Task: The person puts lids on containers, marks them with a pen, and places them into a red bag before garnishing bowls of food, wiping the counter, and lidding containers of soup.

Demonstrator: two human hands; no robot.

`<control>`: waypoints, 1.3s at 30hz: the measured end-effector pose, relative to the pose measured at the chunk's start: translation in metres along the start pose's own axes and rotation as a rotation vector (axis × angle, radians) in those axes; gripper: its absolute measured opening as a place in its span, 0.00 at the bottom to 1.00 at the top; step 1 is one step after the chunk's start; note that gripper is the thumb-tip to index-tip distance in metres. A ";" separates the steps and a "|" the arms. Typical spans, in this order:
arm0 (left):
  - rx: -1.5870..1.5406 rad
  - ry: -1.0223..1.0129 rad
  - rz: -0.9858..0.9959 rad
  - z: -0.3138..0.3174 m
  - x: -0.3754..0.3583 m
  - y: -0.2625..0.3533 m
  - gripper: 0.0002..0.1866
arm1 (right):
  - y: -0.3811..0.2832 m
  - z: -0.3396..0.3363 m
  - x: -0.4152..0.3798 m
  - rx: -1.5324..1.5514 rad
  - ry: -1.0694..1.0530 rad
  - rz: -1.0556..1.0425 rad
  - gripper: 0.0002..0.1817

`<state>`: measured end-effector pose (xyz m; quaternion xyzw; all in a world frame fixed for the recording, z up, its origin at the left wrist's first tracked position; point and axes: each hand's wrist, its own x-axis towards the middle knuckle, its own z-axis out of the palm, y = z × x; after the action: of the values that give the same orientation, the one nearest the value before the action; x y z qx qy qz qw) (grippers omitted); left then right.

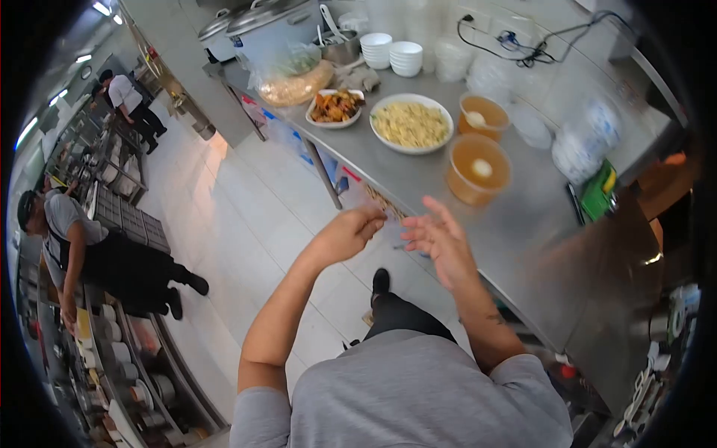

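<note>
My left hand (pixel 349 236) is held in front of the steel counter's edge, its fingers curled in a pinch. I cannot tell what, if anything, sits between those fingertips. Close beside it, my right hand (pixel 442 245) has its fingers spread and nothing in them. Just beyond the right hand stands a clear tub of brown broth (pixel 464 181) with a pale round piece in it. A second broth tub (pixel 493 128) is behind that one. To their left are a white bowl of yellow noodles or rice (pixel 407 124) and a smaller white dish of browned, saucy food (pixel 336 108).
The steel counter (pixel 523 216) also holds stacked white bowls (pixel 405 58), large pots (pixel 272 26), a plastic-wrapped bundle (pixel 299 84), a bag of clear plastic (pixel 586 142) and a green box (pixel 600 193). Cables hang on the wall. Co-workers (pixel 112 246) stand at the left.
</note>
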<state>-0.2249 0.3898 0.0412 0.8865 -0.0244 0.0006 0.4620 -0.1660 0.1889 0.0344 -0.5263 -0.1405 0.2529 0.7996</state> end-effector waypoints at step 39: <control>1.096 -0.478 0.556 -0.378 0.583 -0.172 0.11 | 0.087 0.121 0.353 -0.990 1.350 -0.011 0.09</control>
<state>0.3727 0.7731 0.1312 0.9298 -0.3505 -0.0647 -0.0917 0.0460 0.5042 -0.0108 -0.8543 0.2711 -0.2113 0.3899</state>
